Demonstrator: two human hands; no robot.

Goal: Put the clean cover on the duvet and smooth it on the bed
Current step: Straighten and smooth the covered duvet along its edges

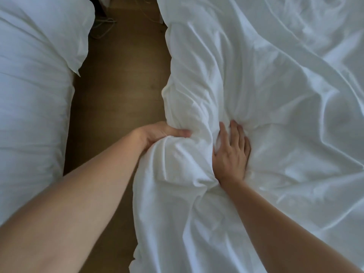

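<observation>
1. We are looking down on the white duvet cover [266,79], which is lying heavily creased across the right side of the view. Its left edge is hanging bunched over the wooden floor [122,91].
2. We cannot tell from this view whether the duvet is already sitting inside the cover, as only white cloth is showing.
3. The left hand [157,134] is gripping a thick gathered roll of the cover at its left edge. The thumb [182,133] is lying over the top of the roll, and the fingers are wrapping underneath, out of sight.
4. The right hand [232,154] is resting palm down on the cover, just to the right of the same roll. Its fingers are lying spread and fairly straight and are pressing into the cloth, so creases are radiating outward from the hand. It is grasping nothing.
5. The two hands are sitting near each other, with the gathered roll standing up between them.
6. Both forearms are reaching in bare from the bottom of the view.
7. More white bedding [31,85] is lying along the left side, separated from the cover by the strip of floor.
8. Thin cables [104,26] are lying on the floor at the far end of that strip.
</observation>
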